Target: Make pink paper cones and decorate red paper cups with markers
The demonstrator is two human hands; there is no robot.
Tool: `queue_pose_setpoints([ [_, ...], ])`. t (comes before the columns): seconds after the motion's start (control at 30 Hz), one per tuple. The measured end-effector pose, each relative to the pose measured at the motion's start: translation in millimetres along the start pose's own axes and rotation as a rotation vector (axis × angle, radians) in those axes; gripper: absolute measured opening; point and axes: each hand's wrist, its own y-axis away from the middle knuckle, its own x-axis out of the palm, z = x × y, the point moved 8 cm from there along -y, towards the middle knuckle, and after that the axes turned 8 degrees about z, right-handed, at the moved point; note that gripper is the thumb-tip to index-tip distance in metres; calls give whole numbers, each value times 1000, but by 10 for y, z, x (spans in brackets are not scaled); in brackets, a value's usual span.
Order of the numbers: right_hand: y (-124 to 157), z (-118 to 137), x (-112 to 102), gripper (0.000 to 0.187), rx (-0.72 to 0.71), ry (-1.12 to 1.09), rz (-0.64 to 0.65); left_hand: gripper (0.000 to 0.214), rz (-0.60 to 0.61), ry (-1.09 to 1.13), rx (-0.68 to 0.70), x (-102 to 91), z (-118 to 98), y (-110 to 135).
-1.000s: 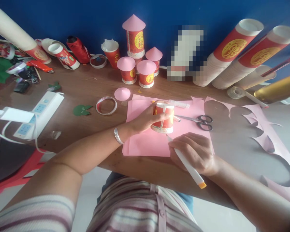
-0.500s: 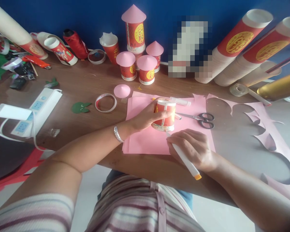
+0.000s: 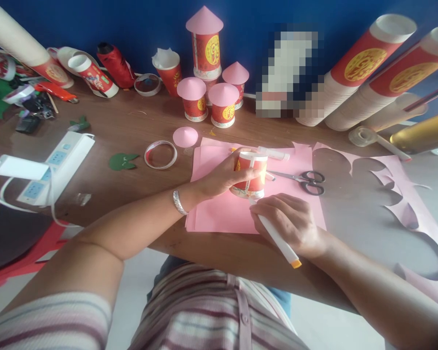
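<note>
My left hand [image 3: 224, 174] is closed around a red paper cup [image 3: 254, 186] with a white band at its rim and base, thumb across its front. In my right hand [image 3: 286, 221] is a white marker [image 3: 279, 241] with an orange end, its tip against or very near the cup's lower band. Both hands are over a stack of pink paper [image 3: 215, 214]. Just right of the cup lie black-handled scissors [image 3: 311, 183]. A marker cap or pen, partly hidden, and a clear-and-white pen [image 3: 273, 153] rest behind the cup.
Red cups with pink cone tops [image 3: 223, 104] stand at the back. Left are a tape roll [image 3: 160, 155], a pink cone [image 3: 185, 137], a green paper cutout [image 3: 122, 161] and a power strip [image 3: 56, 167]. Cup stacks [image 3: 361, 63] lean at right, beyond cut pink scraps [image 3: 401, 214].
The view has shifted very slightly. My right hand and the marker have moved a little at the cup's lower edge; the left hand's hold is the same.
</note>
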Motion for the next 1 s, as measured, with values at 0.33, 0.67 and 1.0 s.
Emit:
queue_pose_setpoints([
  [0.33, 2, 112, -19, 12, -115, -34, -25, 38, 27, -6, 15, 12, -2, -14],
  [0.67, 18, 73, -132, 13, -88, 8, -100, 32, -51, 81, 30, -8, -107, 25],
  [1.0, 83, 13, -121, 14, -37, 171, -138, 33, -26, 76, 59, -65, -94, 34],
])
